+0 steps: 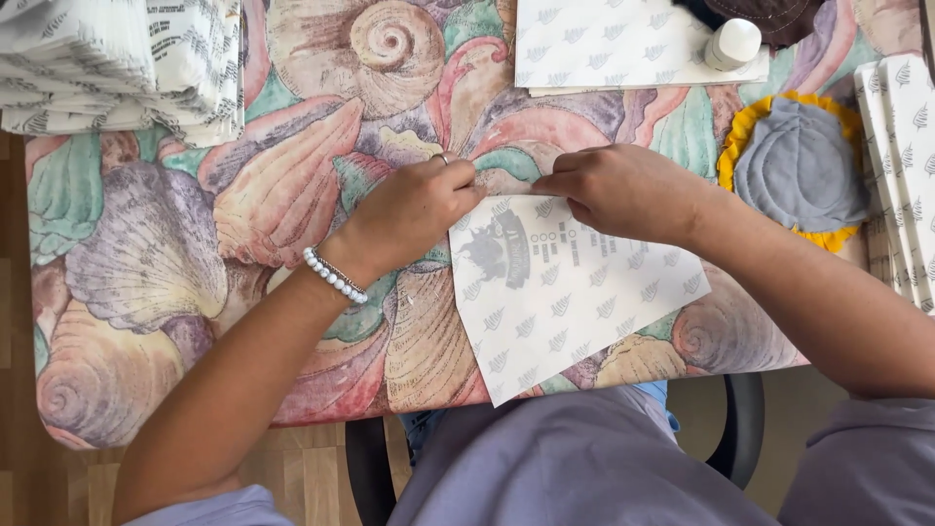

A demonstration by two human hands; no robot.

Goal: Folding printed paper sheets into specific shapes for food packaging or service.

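Your two hands pinch the far edge of a printed paper sheet on a shell-patterned tablecloth.

Your left hand (414,206) and right hand (623,190) each grip the top edge of the white patterned sheet (570,292), fingertips clenched on it and nearly meeting; the sheet lies flat, spreading from your grip towards you. This looks like the start of a fold: next, draw that edge over evenly and align the corners.
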